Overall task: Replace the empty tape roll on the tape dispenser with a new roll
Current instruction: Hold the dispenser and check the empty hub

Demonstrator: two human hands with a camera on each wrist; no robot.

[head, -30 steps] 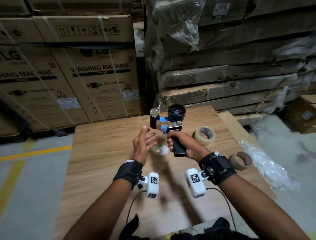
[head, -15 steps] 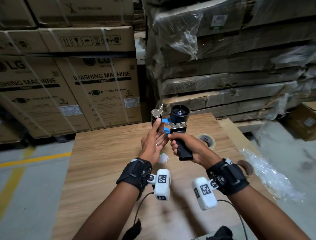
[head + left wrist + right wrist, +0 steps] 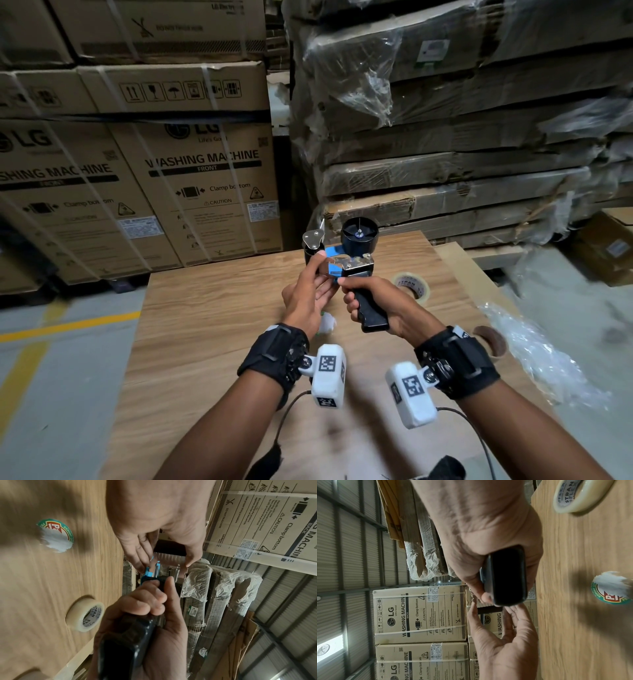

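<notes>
My right hand (image 3: 363, 301) grips the black handle of the tape dispenser (image 3: 359, 236) and holds it upright above the wooden table (image 3: 212, 325). Its black hub carries no roll. My left hand (image 3: 323, 270) pinches the dispenser's front end between thumb and fingers, by the metal plate and blue part. In the left wrist view the left hand (image 3: 164, 563) spans the front piece while the handle (image 3: 126, 649) fills the foreground. The right wrist view shows the handle's butt (image 3: 508, 574) in my fist. A new clear tape roll (image 3: 412, 286) (image 3: 73, 615) (image 3: 590, 500) lies flat on the table, right of the dispenser.
An empty brown core (image 3: 493, 339) lies at the table's right edge, beside crumpled clear plastic (image 3: 534, 359). A torn round sticker (image 3: 328, 322) (image 3: 56, 536) (image 3: 611, 589) is on the tabletop under my hands. Stacked cartons (image 3: 205, 178) and wrapped pallets (image 3: 445, 171) stand behind the table.
My left hand moved from hovering open beside the dispenser to its front end and took hold of it. The right hand kept its grip on the handle.
</notes>
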